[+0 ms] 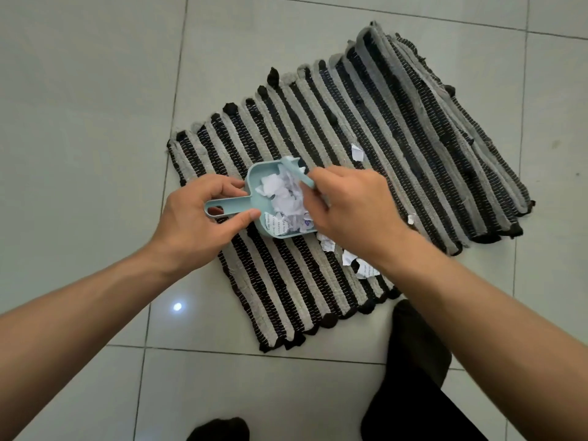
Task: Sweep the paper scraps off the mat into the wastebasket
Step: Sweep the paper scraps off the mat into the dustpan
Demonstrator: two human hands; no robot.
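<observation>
**Scraps gathered in the dustpan, a few left on the mat**

Your left hand (197,214) pinched the flat handle of a small pale-blue plastic dustpan (257,198), thumb on the near edge and fingers along the far edge. The handle ended in a rounded loop with an oval hole. The dustpan's shallow, round-cornered tray sat on the woven mat (397,138) and was heaped with torn, crumpled white paper scraps (286,198), some printed with small text. Your right hand (353,208) was closed around a matching pale-blue brush (297,171), angled down into the tray over the heap.

The mat was coarse and ribbed, in alternating black and grey stripes with knotted black ends, lying askew on glossy pale tiled floor (79,106). Loose scraps (358,151) remained on the mat: one beyond your right hand, one beside your wrist, and several jagged pieces beneath your right forearm.
</observation>
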